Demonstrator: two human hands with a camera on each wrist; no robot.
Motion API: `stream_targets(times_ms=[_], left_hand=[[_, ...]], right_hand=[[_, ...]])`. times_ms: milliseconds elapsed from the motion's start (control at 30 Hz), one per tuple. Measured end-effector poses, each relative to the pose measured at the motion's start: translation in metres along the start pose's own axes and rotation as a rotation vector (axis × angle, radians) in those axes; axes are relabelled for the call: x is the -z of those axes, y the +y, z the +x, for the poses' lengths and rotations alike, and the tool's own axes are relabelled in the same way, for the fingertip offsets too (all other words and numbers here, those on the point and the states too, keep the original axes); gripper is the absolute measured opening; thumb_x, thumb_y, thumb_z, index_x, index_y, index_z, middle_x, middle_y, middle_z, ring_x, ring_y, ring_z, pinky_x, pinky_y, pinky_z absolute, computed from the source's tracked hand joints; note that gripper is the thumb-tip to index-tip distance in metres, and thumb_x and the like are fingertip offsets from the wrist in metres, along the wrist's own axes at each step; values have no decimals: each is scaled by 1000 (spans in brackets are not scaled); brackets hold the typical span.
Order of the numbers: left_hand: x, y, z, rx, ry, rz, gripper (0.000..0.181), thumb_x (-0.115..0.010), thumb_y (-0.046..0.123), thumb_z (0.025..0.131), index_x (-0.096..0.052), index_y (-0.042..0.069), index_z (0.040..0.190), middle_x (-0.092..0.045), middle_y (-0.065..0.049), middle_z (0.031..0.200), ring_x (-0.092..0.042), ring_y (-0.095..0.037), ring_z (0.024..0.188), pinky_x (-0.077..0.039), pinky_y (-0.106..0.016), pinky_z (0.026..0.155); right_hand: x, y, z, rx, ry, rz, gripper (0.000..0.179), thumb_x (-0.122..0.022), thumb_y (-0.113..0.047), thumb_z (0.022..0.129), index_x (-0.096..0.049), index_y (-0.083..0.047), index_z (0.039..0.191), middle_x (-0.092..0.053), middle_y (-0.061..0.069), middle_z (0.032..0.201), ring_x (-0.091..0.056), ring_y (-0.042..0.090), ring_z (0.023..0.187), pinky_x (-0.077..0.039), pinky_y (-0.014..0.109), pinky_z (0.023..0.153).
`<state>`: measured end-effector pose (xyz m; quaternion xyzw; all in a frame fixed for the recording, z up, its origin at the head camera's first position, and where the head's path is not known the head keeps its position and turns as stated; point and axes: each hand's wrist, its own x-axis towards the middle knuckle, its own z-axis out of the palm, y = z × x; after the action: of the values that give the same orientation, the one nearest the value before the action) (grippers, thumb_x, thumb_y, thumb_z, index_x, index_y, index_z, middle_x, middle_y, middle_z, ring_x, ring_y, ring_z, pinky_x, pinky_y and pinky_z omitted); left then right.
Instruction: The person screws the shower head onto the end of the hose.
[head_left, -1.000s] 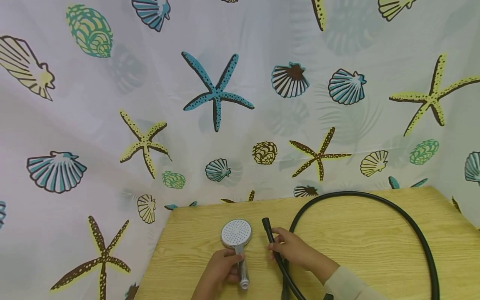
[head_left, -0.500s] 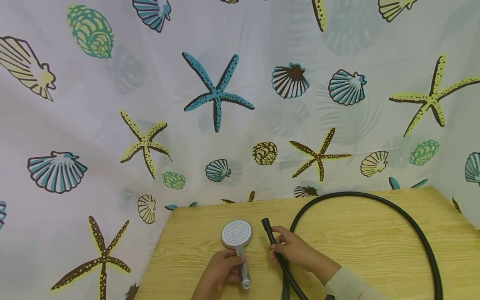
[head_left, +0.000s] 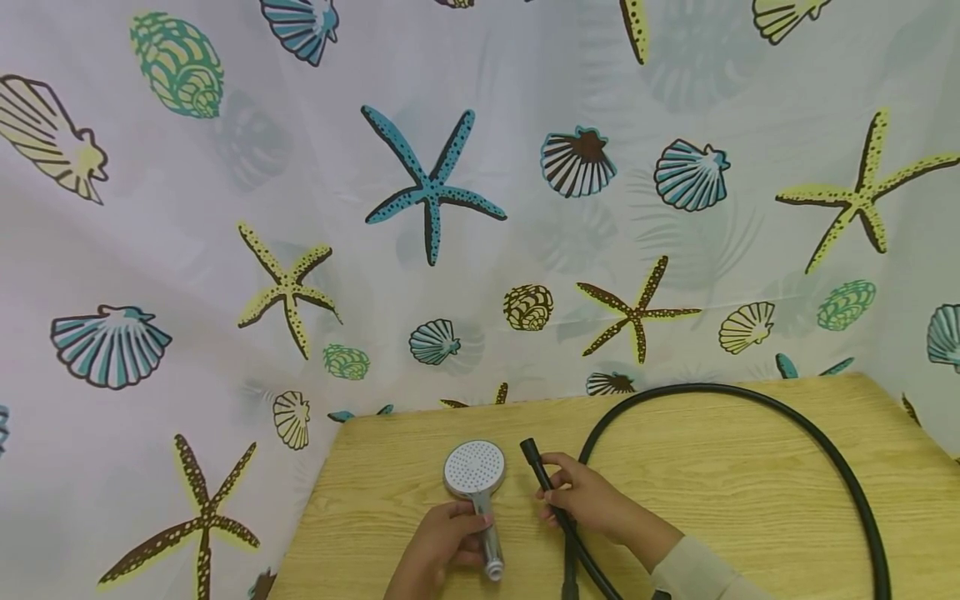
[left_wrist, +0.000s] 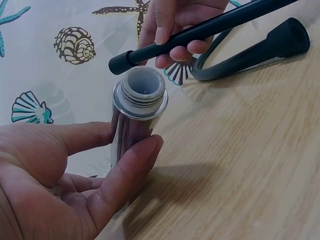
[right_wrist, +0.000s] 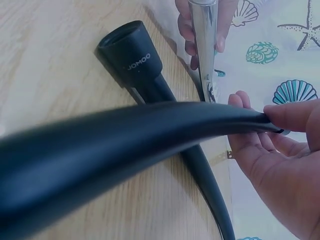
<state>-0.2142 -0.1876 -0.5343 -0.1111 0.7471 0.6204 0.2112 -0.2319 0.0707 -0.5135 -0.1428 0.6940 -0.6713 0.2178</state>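
Note:
A shower head [head_left: 474, 467] with a round white spray face and a chrome handle is gripped in my left hand [head_left: 446, 537]. Its threaded end [left_wrist: 143, 90] faces the camera in the left wrist view, between thumb and fingers. My right hand [head_left: 573, 493] pinches a black shower hose [head_left: 542, 475] just behind its end fitting, which points up and left, to the right of the shower head. Hose end and threaded end are apart in the head view. In the right wrist view, the hose's other fitting [right_wrist: 134, 55], lettered JOMOO, lies on the wood beneath the held stretch.
The hose loops in a wide arc [head_left: 806, 429] over the right half of the wooden table [head_left: 390, 467]. A white curtain [head_left: 480, 275] printed with shells and starfish hangs behind the table and along both sides.
Both hands hold nearly still. The lower end of the shower head's handle has swung slightly to the right, and the hose's outer arc has shifted a little rightward.

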Motion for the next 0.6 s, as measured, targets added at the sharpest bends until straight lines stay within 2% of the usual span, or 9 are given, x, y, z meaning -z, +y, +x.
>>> stream_targets(times_ms=[600], left_hand=[[1, -4, 1, -25, -50, -57, 58, -72, 21, 93, -51, -11, 137, -70, -9, 107, -69, -16, 85, -61, -32, 73]], right_hand=[[6, -2, -4, 18, -28, -2, 53, -51, 4, 99, -35, -2, 150, -54, 31, 122, -69, 29, 99, -61, 43, 84]])
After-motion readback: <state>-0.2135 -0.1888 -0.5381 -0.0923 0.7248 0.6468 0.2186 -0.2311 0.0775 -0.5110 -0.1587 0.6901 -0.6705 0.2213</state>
